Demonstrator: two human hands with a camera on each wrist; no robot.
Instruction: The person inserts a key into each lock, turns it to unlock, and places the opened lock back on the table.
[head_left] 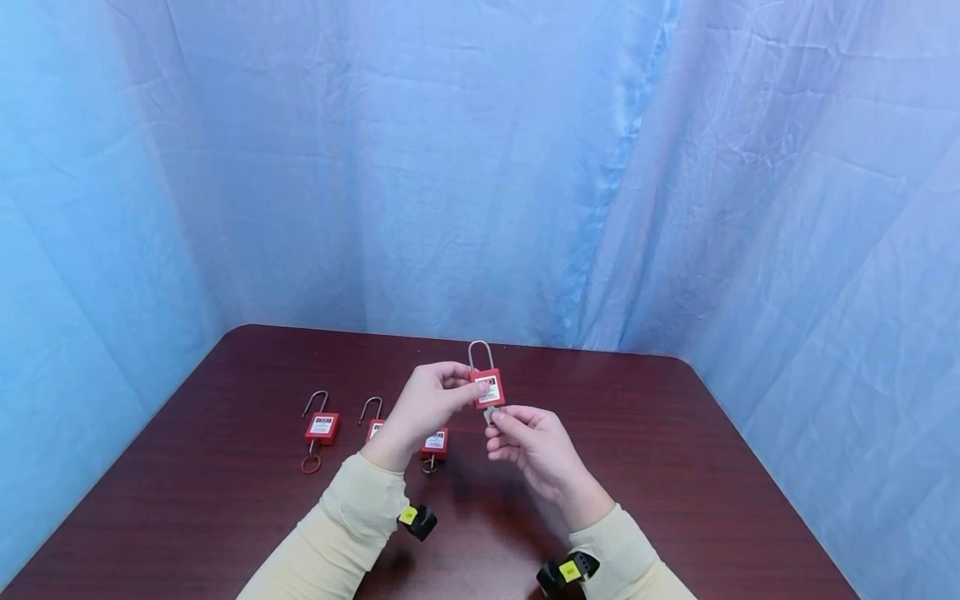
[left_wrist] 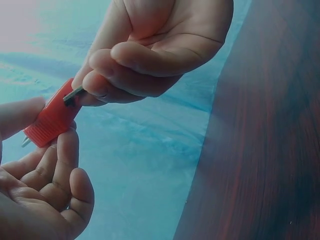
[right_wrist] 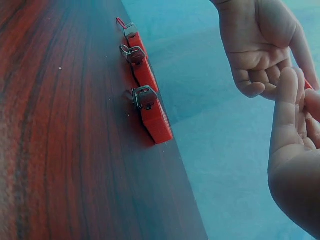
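We pinch the red padlock (head_left: 489,389) by its body between the thumb and fingertips of our left hand (head_left: 427,406), holding it upright in the air above the middle of the dark wooden table (head_left: 675,467), its steel shackle (head_left: 480,353) pointing up. Just under it, our right hand (head_left: 534,446) has its fingers curled, with thumb and forefinger closed on a small metal key (head_left: 491,414) that meets the underside of the lock body; the left wrist view shows the key's blade at the bottom of the lock. Both forearms wear cream sleeves (head_left: 352,525) with a black wrist camera strapped on each. Three more red padlocks lie in a row on the table to our left: the far one (head_left: 321,427) with a red ring below it, the middle one (head_left: 373,427) and the nearest one (head_left: 434,444) partly hidden behind our left hand. A blue cloth backdrop (head_left: 480,167) hangs around the table.
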